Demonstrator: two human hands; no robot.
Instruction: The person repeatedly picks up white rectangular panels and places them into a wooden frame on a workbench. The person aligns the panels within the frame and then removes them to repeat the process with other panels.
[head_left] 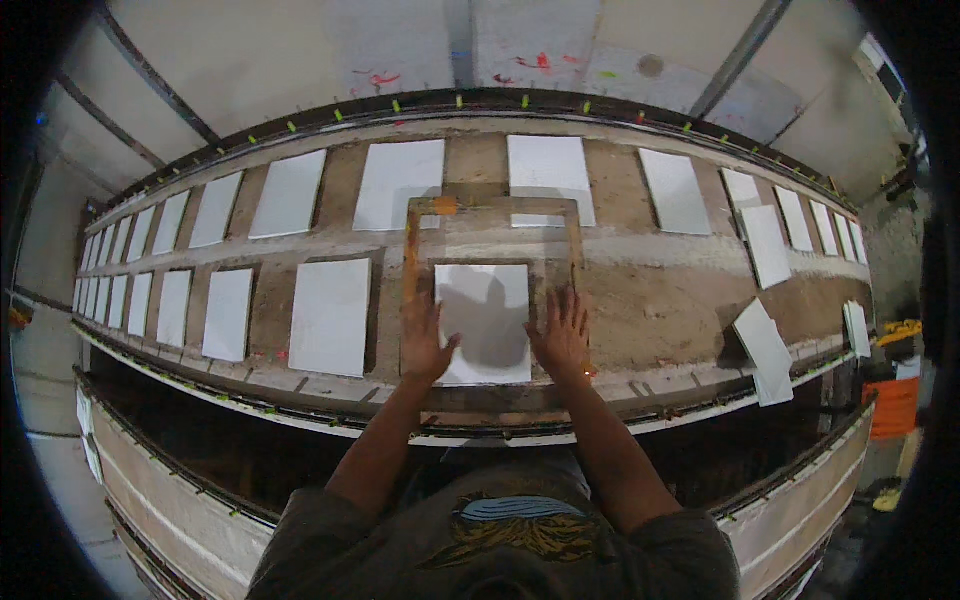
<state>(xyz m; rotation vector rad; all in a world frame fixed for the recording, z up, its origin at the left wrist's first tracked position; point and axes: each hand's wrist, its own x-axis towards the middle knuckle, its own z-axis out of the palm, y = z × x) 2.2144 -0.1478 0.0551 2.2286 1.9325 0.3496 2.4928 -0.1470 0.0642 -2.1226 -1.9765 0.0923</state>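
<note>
- Panel (pixel 483 325), white (head view): front row, betw. hands, inside rect. frame (pixel 411 250).
- L hand (pixel 425 345): fingers spread, at frame's L side.
- R hand (pixel 562 335): likewise spread, R side; contact w/ frame unclear.
- Progress (judged): L-side panels (pixel 228 315) look set; askew R-side panels (pixel 763 345) look not yet set.

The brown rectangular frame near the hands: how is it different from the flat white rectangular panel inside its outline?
The brown rectangular frame is open in the middle; the flat white rectangular panel is solid. The frame's outline looks bigger than the panel's. Both are rectangular.
</note>
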